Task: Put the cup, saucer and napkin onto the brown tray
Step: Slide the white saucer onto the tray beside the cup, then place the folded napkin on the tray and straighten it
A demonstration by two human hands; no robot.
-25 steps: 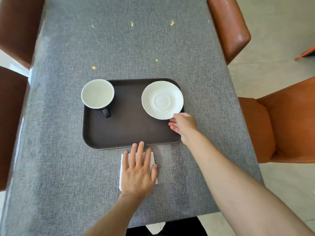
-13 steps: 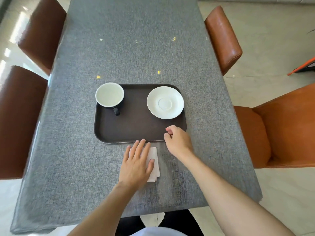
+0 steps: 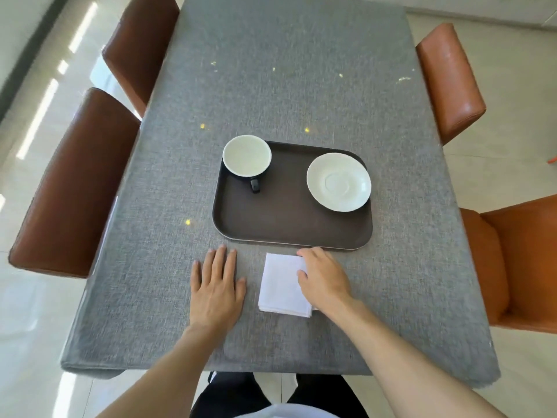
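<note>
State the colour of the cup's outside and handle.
Black, with a white inside; the cup shows best in the head view, on the tray.

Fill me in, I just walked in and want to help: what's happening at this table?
A person is loading a brown tray on a grey-clothed table. The cup sits in the tray's far left corner and the saucer at its right side. The folded white napkin lies on the cloth just in front of the tray. The right hand rests on the napkin's right edge, fingers curled at it; the left hand lies flat on the cloth beside it.
</note>
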